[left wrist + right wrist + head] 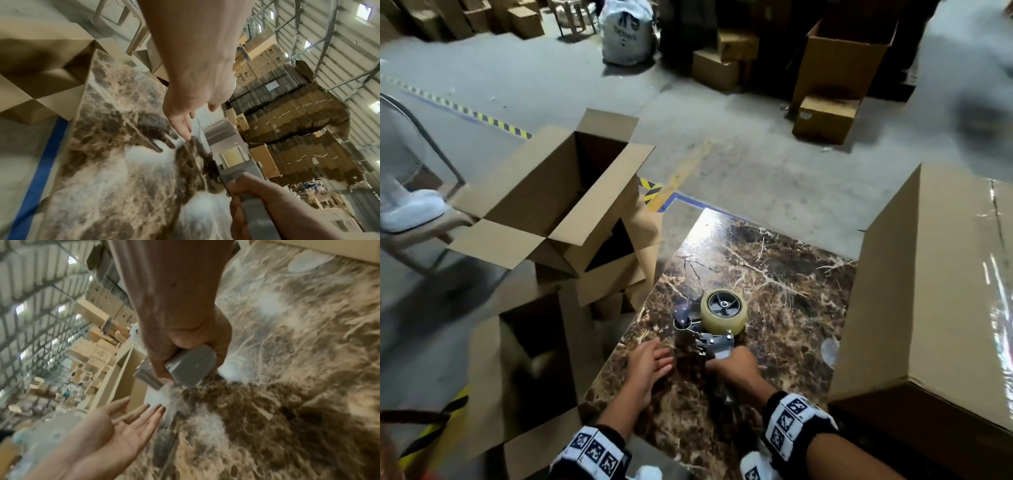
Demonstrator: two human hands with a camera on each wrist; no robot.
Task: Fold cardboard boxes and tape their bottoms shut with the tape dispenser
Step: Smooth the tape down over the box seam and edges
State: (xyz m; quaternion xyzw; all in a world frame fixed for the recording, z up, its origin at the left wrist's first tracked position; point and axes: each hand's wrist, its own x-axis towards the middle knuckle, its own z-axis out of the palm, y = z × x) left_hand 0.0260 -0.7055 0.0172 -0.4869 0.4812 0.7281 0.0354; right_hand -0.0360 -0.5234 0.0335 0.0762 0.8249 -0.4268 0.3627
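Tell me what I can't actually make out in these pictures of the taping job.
- Taped box: head view, cut off by the right edge; how far its shiny tape runs is hidden.
- Tape dispenser: its handle is covered by the right hand; in the right wrist view the roll is out of sight behind that hand.
- Left hand: blurred; whether it touches the table is unclear.
- Top right of the head view: a smeared grey blur.

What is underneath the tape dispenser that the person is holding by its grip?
The tape dispenser stands on a brown marbled tabletop, held by the right hand. The left hand hovers open beside it. Its own body hides the exact spot it touches.
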